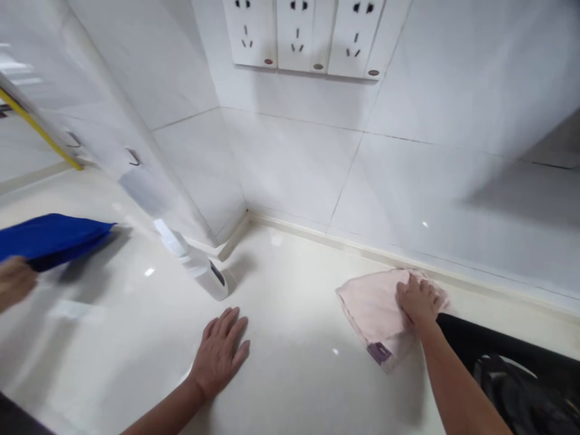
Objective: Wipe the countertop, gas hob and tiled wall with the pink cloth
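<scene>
My left hand (221, 351) lies flat on the pale glossy countertop (290, 386), fingers stretched out and nothing in them. Just beyond its fingertips stands a white spray bottle (202, 269) with a dark label, beside the wall corner. On the right, my right hand (421, 299) presses a pale pink cloth (374, 302) against the counter near the back wall, its fingers bent over the fabric. The cloth is spread out to the left of the hand, and a purple tag shows at its lower corner.
Another person's hand (17, 281) holds a blue cloth (54, 238) at the far left. A black stovetop (512, 350) borders the counter on the right. Wall sockets (301, 36) sit above. Small hooks (133, 157) and a yellow strip (40, 130) are at the left.
</scene>
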{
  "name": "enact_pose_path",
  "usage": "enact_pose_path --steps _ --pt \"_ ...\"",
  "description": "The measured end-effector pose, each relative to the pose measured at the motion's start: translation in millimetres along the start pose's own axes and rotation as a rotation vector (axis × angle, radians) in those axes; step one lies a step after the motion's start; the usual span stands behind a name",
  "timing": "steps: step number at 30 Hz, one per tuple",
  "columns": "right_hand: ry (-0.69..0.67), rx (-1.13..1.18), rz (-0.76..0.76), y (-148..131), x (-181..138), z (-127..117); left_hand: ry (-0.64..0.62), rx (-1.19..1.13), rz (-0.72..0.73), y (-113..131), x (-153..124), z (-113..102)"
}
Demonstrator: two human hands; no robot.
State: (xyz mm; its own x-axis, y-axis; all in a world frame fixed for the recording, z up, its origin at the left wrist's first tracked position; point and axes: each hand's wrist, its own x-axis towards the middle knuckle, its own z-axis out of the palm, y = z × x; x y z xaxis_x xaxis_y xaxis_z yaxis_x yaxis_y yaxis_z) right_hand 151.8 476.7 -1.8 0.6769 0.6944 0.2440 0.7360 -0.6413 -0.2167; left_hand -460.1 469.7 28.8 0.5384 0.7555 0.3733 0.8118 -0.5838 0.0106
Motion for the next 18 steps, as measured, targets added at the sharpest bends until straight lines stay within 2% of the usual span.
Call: enact_pose_path --steps 2,5,8,11,14,18 --pt "0.043 0.016 0.062 -27 -3 10 -0.007 0.006 -0.003 2 -1 0" --pt "0.07 0.062 -0.059 -102 -22 23 -0.021 0.008 -0.011 5 -2 -2" --pt "-0.026 0.107 -0.238 -182 -48 28 -0.026 -0.001 -0.019 7 -3 -4" --pt "-0.15 0.2 -0.378 -248 -69 27 -0.032 -0.021 -0.03 9 -5 -5" --pt "-0.201 0.402 -0.515 -297 -88 26 -0.043 -0.034 -0.048 11 -6 -5" --pt "-0.204 0.582 -0.611 -345 -120 32 -0.031 -0.021 -0.047 13 -7 -5"
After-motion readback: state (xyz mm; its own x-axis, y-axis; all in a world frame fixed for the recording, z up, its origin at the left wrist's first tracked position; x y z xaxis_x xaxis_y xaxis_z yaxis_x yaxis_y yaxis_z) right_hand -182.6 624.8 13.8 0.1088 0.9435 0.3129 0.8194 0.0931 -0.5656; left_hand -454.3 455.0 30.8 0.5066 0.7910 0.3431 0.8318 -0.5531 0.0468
